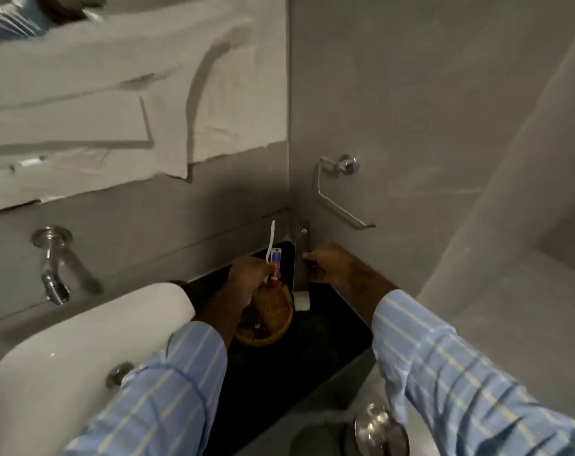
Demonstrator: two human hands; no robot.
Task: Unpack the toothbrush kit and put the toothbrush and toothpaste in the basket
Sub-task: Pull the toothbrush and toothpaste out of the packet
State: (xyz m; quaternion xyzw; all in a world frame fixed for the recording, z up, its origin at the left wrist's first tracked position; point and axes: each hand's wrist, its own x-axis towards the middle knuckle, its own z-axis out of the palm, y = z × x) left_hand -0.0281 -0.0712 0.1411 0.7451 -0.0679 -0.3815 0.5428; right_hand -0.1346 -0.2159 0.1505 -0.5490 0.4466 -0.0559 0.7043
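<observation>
My left hand (246,280) grips a white toothbrush (271,237) and a small red, white and blue toothpaste tube (275,262) together, both pointing up. They hang just above a round woven basket (269,325) on the black counter (312,350). My right hand (328,267) holds a long grey kit box (301,258) upright beside the basket. A white flap sticks out of the box's lower end. My left arm hides part of the basket.
A white basin (82,350) sits at the left under a wall tap (52,258). A chrome paper holder (340,189) hangs on the right wall. A round metal object (379,429) lies at the bottom. A mirror fills the upper left.
</observation>
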